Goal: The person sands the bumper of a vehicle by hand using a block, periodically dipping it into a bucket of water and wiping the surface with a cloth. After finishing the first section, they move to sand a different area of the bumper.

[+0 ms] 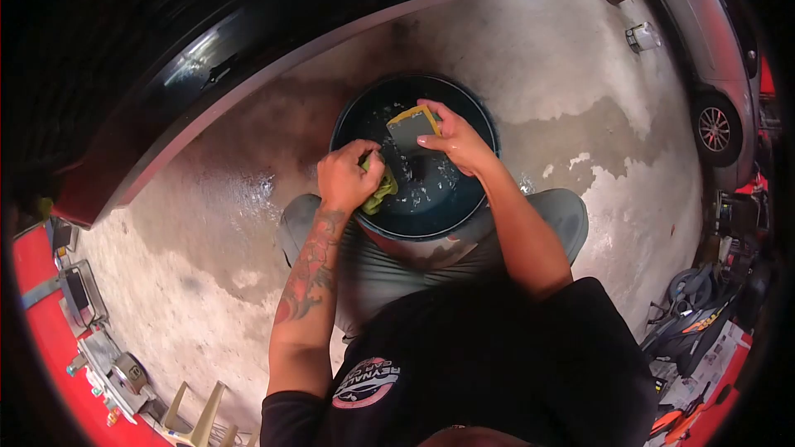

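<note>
A round dark bucket (451, 228) with water and foam in it stands between the person's knees. My left hand (349, 175) is closed on a crumpled yellow-green cloth (380, 193) at the bucket's left rim. Over the water, my right hand (458, 142) grips a flat grey sponge (411, 130) with a yellow edge, thumb on its grey face and fingers behind. The two hands are apart.
A glossy black car body (199, 58) curves across the upper left. Wet patches mark the concrete floor (571, 149). A grey car (733, 58) stands at the right, near a can (643, 37). Tools and parts line both sides; a chair (199, 418) is at lower left.
</note>
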The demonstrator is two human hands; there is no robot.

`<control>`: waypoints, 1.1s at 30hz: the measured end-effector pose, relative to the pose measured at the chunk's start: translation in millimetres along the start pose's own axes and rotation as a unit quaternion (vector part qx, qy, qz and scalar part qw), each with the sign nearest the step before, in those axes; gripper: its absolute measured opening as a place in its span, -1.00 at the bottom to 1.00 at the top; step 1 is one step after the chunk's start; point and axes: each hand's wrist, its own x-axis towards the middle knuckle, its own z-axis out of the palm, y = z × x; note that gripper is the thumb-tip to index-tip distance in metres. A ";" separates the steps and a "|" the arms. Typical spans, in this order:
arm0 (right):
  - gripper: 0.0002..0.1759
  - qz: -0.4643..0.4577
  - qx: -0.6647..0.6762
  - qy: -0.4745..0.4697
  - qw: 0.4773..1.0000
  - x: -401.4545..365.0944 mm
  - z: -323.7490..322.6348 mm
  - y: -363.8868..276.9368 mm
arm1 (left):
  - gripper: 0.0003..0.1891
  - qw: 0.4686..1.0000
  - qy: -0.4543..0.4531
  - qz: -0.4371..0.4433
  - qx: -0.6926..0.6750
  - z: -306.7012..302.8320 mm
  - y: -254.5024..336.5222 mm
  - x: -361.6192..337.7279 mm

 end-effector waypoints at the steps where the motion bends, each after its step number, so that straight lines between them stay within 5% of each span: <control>1: -0.18 0.000 -0.003 0.011 1.000 -4.5 -0.7 -2.5 | -0.86 1.000 -0.004 -0.009 0.002 -0.2 1.5 0.6; 6: -0.22 0.034 0.029 0.048 0.998 -22.9 -8.3 -5.3 | -0.85 0.999 -0.020 -0.034 0.013 -1.4 5.2 -0.4; 10: -0.14 -0.038 0.150 0.133 0.979 -36.2 6.6 -11.2 | -0.83 1.000 0.003 0.003 0.017 4.4 -3.6 -1.4; 17: -0.05 -0.109 0.034 0.234 0.966 -32.4 -7.0 -36.5 | -0.81 1.000 -0.006 0.004 0.030 5.4 -9.6 -1.5; 19: -0.27 -0.197 -0.098 0.283 0.934 -27.5 -4.0 -68.5 | -0.81 0.999 -0.001 0.010 0.032 5.1 -7.8 -1.9; 22: -0.55 -0.360 -0.179 0.329 0.854 -25.2 25.7 -136.9 | -0.81 0.999 0.004 0.006 0.037 6.5 -8.6 -2.0; 27: -0.45 -0.603 -0.478 0.329 0.547 16.5 65.2 -191.5 | -0.80 0.999 -0.015 -0.003 0.040 4.4 -7.0 -2.0; 30: -0.38 -0.606 -0.603 0.204 0.477 39.5 90.7 -172.3 | -0.80 0.999 -0.020 -0.003 0.050 2.9 -4.8 -1.2; 33: -0.35 -0.628 -0.599 0.165 0.469 44.3 108.7 -161.5 | -0.79 0.999 -0.014 0.004 0.049 2.9 -5.1 0.1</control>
